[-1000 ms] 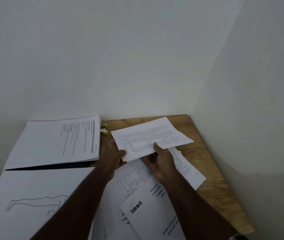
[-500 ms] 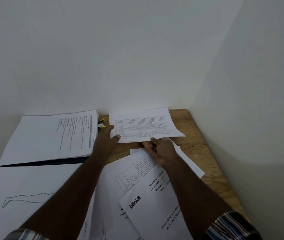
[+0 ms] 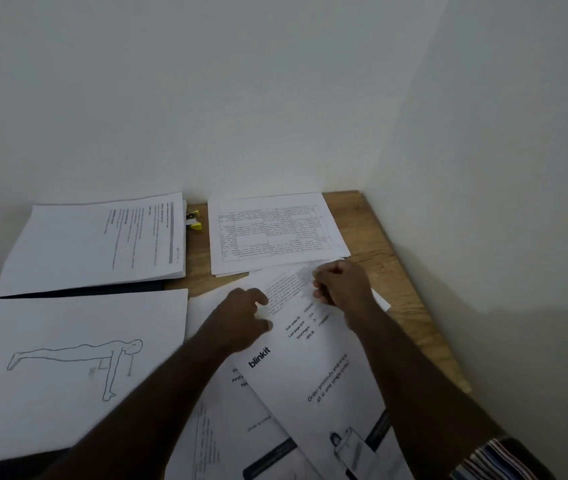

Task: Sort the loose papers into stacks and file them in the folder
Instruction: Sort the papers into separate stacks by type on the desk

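Right grip point(image 3: 339, 284) pinches text sheet point(image 3: 289, 289), table stack point(image 3: 275, 232) beyond.

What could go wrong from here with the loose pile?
1. The blinkit sheet overlaps other loose sheets; pulling one may drag its neighbours askew.
2. The right hand works close to the table-printed stack and could nudge it.
3. The left hand pressing down may crease paper.
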